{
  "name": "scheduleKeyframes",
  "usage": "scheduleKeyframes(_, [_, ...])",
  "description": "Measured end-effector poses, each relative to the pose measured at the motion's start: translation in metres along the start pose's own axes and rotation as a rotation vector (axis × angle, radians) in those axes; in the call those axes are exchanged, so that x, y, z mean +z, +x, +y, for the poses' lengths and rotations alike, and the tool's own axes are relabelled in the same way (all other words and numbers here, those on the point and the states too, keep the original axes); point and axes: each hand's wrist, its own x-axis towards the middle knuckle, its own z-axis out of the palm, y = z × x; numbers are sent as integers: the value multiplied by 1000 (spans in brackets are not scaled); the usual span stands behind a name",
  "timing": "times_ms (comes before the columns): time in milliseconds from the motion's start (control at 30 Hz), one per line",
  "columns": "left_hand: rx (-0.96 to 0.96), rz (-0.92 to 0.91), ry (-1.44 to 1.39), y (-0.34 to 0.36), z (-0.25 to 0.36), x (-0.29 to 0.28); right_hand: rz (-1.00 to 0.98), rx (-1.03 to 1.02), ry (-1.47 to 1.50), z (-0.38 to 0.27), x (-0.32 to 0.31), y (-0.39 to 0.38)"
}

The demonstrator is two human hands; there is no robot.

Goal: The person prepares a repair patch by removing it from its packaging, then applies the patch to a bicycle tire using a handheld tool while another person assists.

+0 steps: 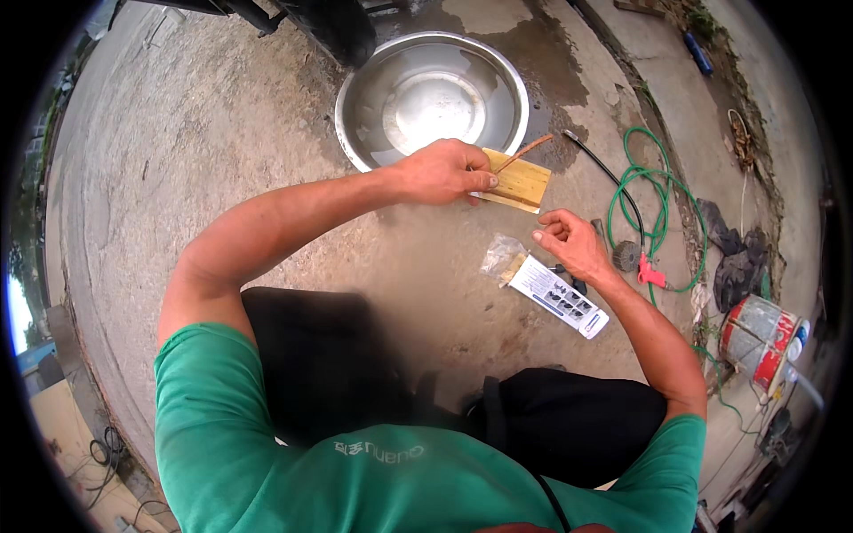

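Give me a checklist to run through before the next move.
1. Yellow sheet gripped: ok, the left hand holds its left end.
2. Brown strip firmly attached to the sheet: cannot tell; it slants across it, one end jutting past the upper edge.
3. Right hand free: ok, it looks empty and is apart from the sheet.
4. White printed packet set down: ok, it lies on the ground near the right hand.
5. Sheet well away from the metal basin: not ok, it appears right beside the near rim.
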Motion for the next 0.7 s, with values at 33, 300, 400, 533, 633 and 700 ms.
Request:
scheduleKeyframes(33, [-11, 10, 67, 1, -2, 0, -58, 69, -99, 7, 4, -6])
scheduleKeyframes(300, [-50, -71, 128, -8, -22, 11, -153, -259, -812, 68, 45, -72])
scheduleKeyframes(400, [-73, -117, 192, -2, -32, 18, -157, -274, -872, 73, 48, -76])
scheduleKeyframes(533, [-33, -196, 237, -1, -37, 28, -213, -219, -892, 69, 50, -64])
scheduleKeyframes(633, [-43, -239, 305, -1, -37, 34, -149, -207, -831, 74, 50, -62])
scheduleKeyframes(700, [-62, -252, 304, 2, -36, 33, -100, -185, -770, 76, 49, -60])
